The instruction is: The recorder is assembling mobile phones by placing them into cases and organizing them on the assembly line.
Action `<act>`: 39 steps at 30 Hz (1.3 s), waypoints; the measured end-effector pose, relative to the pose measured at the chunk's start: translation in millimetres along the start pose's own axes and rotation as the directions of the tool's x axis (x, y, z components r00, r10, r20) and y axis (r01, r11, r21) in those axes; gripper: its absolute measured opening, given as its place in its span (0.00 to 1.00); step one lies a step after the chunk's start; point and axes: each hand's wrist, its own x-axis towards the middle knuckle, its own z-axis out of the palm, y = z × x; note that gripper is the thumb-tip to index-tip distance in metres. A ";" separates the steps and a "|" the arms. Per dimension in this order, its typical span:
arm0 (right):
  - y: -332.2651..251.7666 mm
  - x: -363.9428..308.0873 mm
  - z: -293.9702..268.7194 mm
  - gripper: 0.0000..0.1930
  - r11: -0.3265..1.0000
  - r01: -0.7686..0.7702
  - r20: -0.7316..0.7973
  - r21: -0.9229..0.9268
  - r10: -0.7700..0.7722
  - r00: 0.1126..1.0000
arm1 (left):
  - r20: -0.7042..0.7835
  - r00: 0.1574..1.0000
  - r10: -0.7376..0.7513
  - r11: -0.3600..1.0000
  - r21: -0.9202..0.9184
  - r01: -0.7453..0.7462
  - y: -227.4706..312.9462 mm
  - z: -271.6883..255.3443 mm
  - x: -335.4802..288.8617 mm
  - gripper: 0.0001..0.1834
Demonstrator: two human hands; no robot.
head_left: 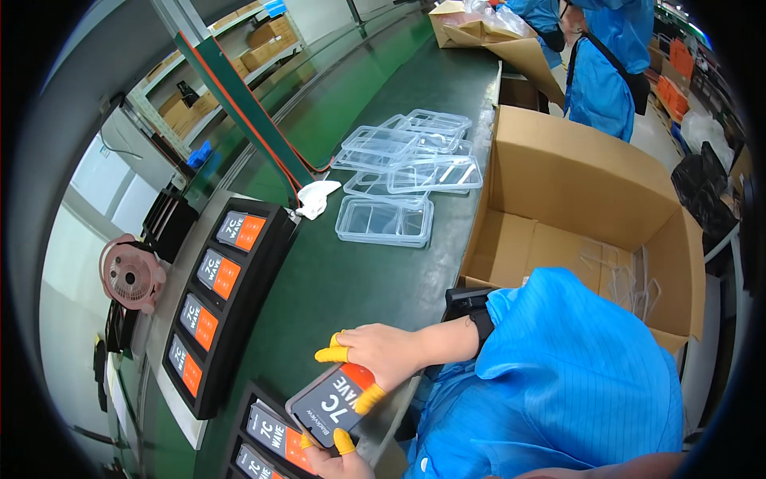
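A flat phone (323, 407) with a dark grey and orange printed front is tilted between my two hands above the green work surface. My right hand (379, 351) grips its upper end, with yellow covers on the fingertips. At its lower end, my left hand (339, 461) pinches the edge between yellow-covered fingers; the rest of that hand is cut off by the frame. Just left of the hands, a black tray (242, 419) holds similar phones (275, 431). A second black tray (267, 275) farther off holds several more in a row of slots.
Clear plastic trays (387, 219) lie stacked ahead on the green bench (319, 295), beside a crumpled white cloth (317, 197). At right stands an open cardboard box (590, 168) with some clear plastic inside. A pink fan (132, 275) is at left. Someone in blue (610, 72) stands beyond the box.
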 end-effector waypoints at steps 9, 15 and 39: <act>2.0 -5.1 16.2 0.31 0.999 0.039 -0.166 0.003 -0.038 0.985 | -0.003 0.988 -0.154 0.974 -0.168 0.151 -1.8 0.9 3.4 0.14; -10.2 -10.0 14.3 0.26 0.994 0.008 -0.176 -0.112 -0.028 0.984 | -0.121 0.993 -0.002 0.996 0.085 0.013 -10.5 1.4 4.9 0.14; -29.5 -14.1 27.3 0.21 0.607 0.021 -0.207 0.795 0.238 0.949 | 0.510 0.756 -0.411 0.911 0.245 0.331 -8.5 25.8 -2.4 0.24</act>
